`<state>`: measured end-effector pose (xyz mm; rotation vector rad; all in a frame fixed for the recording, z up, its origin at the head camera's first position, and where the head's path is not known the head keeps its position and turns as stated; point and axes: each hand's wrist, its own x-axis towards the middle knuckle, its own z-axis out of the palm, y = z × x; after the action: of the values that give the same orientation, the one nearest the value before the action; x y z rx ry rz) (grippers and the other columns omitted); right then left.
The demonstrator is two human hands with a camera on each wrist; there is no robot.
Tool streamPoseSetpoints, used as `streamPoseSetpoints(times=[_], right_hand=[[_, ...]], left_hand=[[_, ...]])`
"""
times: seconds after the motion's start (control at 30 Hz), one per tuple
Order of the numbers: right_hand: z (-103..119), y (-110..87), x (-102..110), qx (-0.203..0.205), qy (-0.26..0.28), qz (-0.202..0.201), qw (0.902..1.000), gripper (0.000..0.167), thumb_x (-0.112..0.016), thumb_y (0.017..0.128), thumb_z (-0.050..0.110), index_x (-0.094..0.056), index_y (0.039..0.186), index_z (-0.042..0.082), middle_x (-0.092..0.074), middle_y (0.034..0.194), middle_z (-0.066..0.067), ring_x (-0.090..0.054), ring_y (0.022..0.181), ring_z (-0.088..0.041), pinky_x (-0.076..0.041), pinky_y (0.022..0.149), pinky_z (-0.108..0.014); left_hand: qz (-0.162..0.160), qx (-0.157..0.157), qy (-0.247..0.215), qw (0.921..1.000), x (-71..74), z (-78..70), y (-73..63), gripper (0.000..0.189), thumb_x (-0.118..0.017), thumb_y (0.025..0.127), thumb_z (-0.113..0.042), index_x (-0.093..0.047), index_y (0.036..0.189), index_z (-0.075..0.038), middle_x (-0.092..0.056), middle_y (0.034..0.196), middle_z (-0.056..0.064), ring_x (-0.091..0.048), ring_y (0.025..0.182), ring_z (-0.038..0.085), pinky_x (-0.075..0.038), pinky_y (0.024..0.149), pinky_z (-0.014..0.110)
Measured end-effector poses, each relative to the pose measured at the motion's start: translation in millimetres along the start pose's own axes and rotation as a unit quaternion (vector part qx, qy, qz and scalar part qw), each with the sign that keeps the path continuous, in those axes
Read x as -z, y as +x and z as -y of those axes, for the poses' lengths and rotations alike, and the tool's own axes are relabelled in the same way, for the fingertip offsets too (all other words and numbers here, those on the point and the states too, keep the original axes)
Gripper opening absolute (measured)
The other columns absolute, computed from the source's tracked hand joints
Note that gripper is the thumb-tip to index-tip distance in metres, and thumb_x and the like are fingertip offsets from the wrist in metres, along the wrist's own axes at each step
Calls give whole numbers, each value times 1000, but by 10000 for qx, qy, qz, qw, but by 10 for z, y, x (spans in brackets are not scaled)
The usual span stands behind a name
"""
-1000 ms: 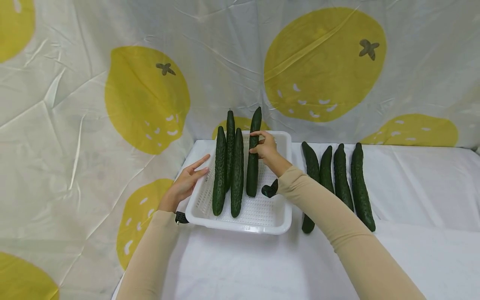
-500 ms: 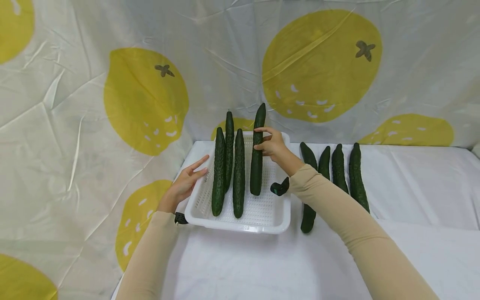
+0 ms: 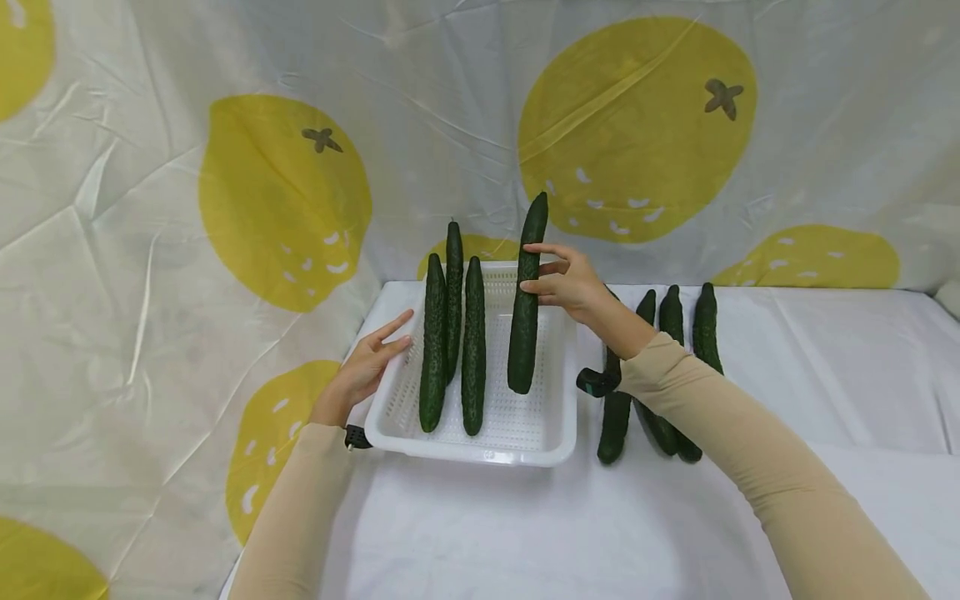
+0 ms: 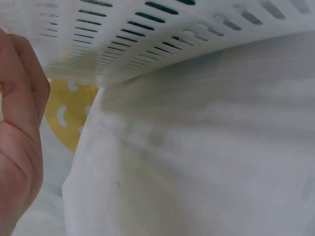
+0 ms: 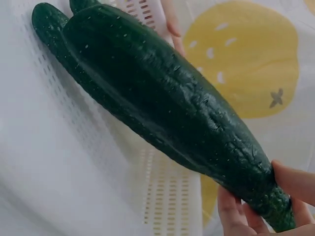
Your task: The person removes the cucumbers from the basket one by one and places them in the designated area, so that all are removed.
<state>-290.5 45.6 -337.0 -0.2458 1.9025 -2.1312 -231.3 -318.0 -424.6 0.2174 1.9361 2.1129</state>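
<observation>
My right hand [image 3: 570, 287] grips a dark green cucumber [image 3: 522, 342] by its upper part, thumb on one side and fingers on the other. This cucumber hangs upright over the right half of a white perforated plastic basket [image 3: 480, 456]; in the right wrist view its thick lower end [image 5: 113, 49] is closest to the camera. Three more cucumbers [image 3: 432, 350] lie lengthwise in the basket's left half, their tops past the far rim. My left hand [image 3: 363, 367] holds the basket's left side, thumb at the rim; the basket's slotted underside [image 4: 138, 29] shows above the cloth in the left wrist view.
Right of the basket, several cucumbers [image 3: 615, 425] lie side by side on the white tablecloth [image 3: 480, 533], partly hidden by my right forearm. A white cloth with yellow lemon prints [image 3: 288, 200] hangs behind and to the left.
My right hand has moved to the right and slightly up with the cucumber, away from the three in the basket. My left hand and the basket stay nearly in place.
</observation>
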Motion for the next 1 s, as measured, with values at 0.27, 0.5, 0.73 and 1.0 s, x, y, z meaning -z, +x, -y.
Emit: streamPoseSetpoints(times=[0.27,0.5,0.73,1.0], right_hand=[[58,-148,203,172,22,49,9998,64,-70,89,-8,-52,146,14,-48,122,-19,-60,84,-23,-56,75,-35],[62,-234,452,88,116,57,9999,67,-71,90,-5,-47,150,14,-45,127,-20,-63,88,-20,-56,77,-34],[91,-319,709,-61,111,-47,9999,68,-70,93,2,-43,154,18,-40,143,-24,-64,100,-19,-55,81,-31],[163,-447,966,-154,233,-57,9996,70,-66,96,6,-34,157,18,-19,158,-27,-37,137,-42,-53,85,-28]], left_hand=[[-52,102,-33,9999,-10,-11,1,61,-52,106,-17,-25,160,-19,-57,131,8,-65,107,22,-57,82,35],[-68,87,-45,9999,-4,-3,6,60,-52,106,-16,-27,160,-20,-56,132,8,-65,106,22,-57,81,34],[-80,76,-12,9999,1,9,8,59,-52,106,-15,-28,160,-21,-56,134,7,-63,110,22,-57,83,34],[-89,127,66,9999,6,2,24,60,-53,106,-17,-27,160,-22,-56,134,6,-64,108,20,-57,83,34]])
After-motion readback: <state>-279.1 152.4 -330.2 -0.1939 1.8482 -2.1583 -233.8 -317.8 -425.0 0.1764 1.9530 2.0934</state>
